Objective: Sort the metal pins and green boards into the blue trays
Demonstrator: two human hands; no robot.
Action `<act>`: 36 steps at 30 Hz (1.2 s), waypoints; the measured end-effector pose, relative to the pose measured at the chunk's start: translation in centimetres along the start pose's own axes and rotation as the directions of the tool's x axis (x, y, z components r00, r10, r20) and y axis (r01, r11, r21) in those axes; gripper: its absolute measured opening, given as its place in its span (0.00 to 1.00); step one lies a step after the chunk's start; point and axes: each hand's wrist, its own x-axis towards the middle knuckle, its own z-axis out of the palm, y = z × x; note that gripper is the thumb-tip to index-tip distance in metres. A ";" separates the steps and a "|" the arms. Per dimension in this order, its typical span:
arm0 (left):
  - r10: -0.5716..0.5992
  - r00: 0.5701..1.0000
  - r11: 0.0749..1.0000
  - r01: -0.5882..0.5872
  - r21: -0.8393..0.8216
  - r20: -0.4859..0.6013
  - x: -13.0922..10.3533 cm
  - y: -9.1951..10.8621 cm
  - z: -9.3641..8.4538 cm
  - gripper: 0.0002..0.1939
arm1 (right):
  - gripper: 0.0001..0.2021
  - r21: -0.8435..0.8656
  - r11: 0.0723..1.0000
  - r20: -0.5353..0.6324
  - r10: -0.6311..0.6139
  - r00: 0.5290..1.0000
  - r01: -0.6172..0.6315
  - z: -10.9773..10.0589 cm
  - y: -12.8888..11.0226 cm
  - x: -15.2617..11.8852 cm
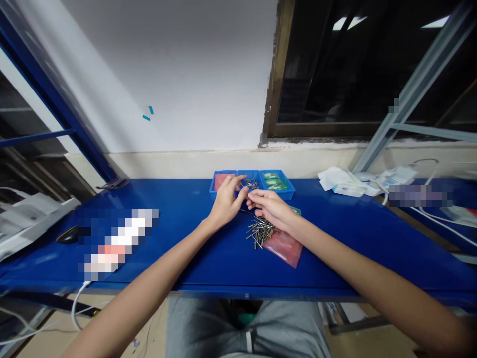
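Observation:
My left hand [228,199] is at the front of the blue bins, its fingers curved and partly apart, the thumb close to the other hand's fingertips. My right hand [270,205] has its thumb and fingers pressed together; whatever lies between them is too small to name. Below my hands a loose pile of metal rivets [259,231] lies on the blue table [208,263]. A pink plastic bag [286,247] sits beside the pile, partly under my right forearm. The blue bins [290,195] hold a pink bag [220,182], loose metal pieces [252,184] and green packets [274,181].
White packets [346,182] and cables lie at the back right. On the left are a blurred-out device with a white cable [76,303], a black mouse-like object [67,234] and white equipment [28,219]. A wall and window stand behind the table.

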 end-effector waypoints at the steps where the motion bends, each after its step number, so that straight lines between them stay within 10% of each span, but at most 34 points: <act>1: 0.029 1.000 0.999 -0.029 0.032 0.010 -0.1 -0.1 0.0 0.15 | 0.05 -0.047 0.999 -0.020 -0.023 1.000 0.022 -0.1 -0.1 0.0; 9: 0.204 0.974 0.951 -0.221 0.216 0.101 -0.4 -0.8 -0.3 0.07 | 0.10 -0.403 0.908 -0.074 -0.160 0.984 0.117 -0.8 -1.1 0.1; 14: 0.161 0.975 0.965 -0.187 0.182 0.150 -0.5 -0.8 -0.2 0.07 | 0.13 -0.701 0.633 0.057 -0.408 0.911 0.328 -1.1 -1.4 0.0; 27: -0.195 0.949 0.906 0.271 -0.326 0.247 0.1 0.4 -0.1 0.11 | 0.08 -0.714 0.553 0.247 -0.373 0.894 0.428 -2.6 -0.9 0.5; 36: -0.138 0.967 0.984 0.159 -0.085 0.213 0.0 -1.9 -0.7 0.15 | 0.12 -0.951 0.046 0.243 -0.504 0.829 0.307 -4.1 -3.7 3.3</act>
